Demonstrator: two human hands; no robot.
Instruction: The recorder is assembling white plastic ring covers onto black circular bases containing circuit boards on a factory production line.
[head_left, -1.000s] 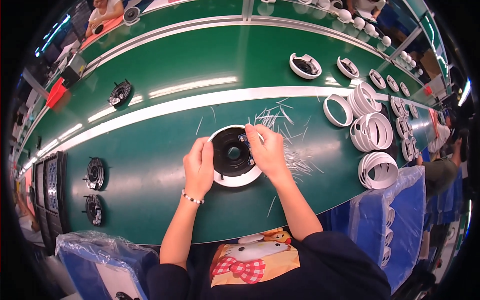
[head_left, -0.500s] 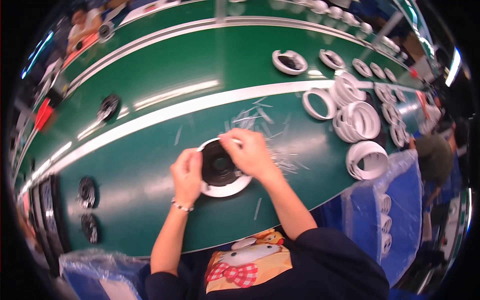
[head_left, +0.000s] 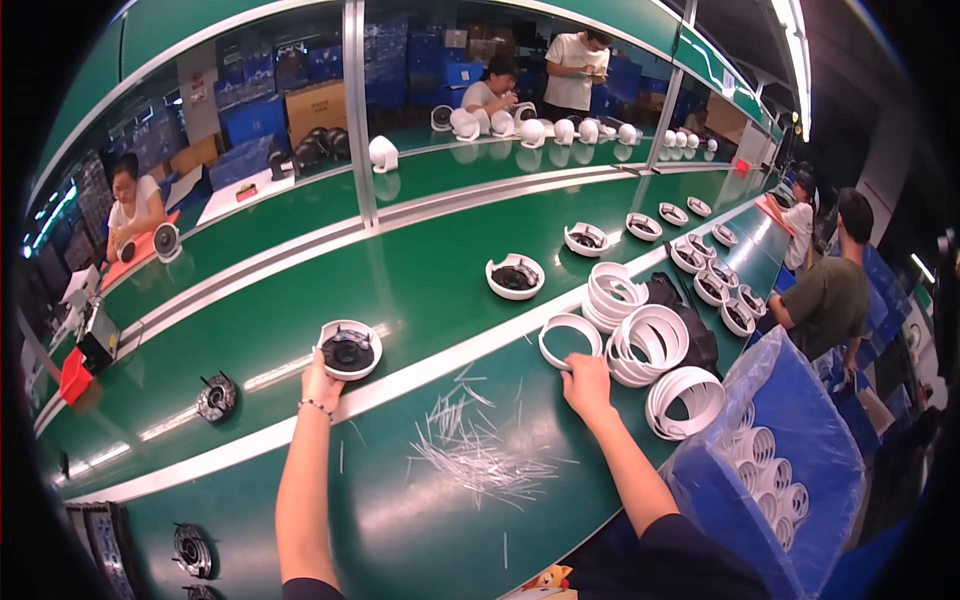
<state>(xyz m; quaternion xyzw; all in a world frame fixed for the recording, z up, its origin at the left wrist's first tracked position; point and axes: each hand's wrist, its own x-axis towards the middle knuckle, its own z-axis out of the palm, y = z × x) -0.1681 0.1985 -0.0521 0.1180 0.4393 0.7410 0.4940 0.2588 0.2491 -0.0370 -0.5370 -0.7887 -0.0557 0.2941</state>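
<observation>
My left hand (head_left: 321, 386) grips the near edge of a white ring-shaped housing (head_left: 372, 352) with a black round part inside, at the green conveyor belt. Whether the housing rests on the belt, I cannot tell. To the right, my right hand (head_left: 588, 384) has its fingers closed on the lower edge of a plain white ring (head_left: 546, 345). That ring leans beside stacks of similar white rings (head_left: 690, 405). Between my arms, thin clear strips (head_left: 480, 465) lie scattered over the dark green table (head_left: 400, 540).
More white housings (head_left: 515, 293) stand along the belt. Black round parts (head_left: 216, 398) sit on the left. A plastic-lined blue bin (head_left: 800, 400) with white rings stands at the right. A metal post (head_left: 362, 120) rises beyond the belt. Co-workers sit or stand farther off.
My left hand has carried the white housing from the near table to the belt. My right hand has let go of it and moved right to a plain ring. The view has tilted upward.
</observation>
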